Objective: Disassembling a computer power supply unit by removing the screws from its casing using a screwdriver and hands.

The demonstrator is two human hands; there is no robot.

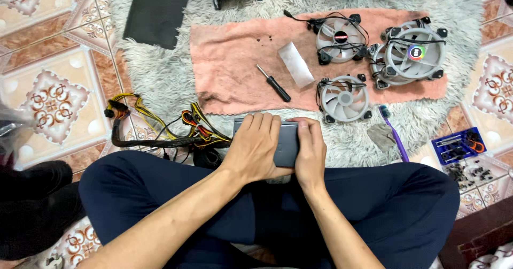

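Grey box (286, 143) on the lap, steadied from both sides: left hand (256, 146) fingers clamped over its top, right hand (310, 151) gripping its edge; screwdriver (273, 83) at 12 o'clock, fans (344, 98) at 1 o'clock

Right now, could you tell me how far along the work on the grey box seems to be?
Looks done: three fans lie detached on the pink towel. In hand: both hands, left and right, clasp the grey box with its cable bundle. Untouched: the screwdriver.
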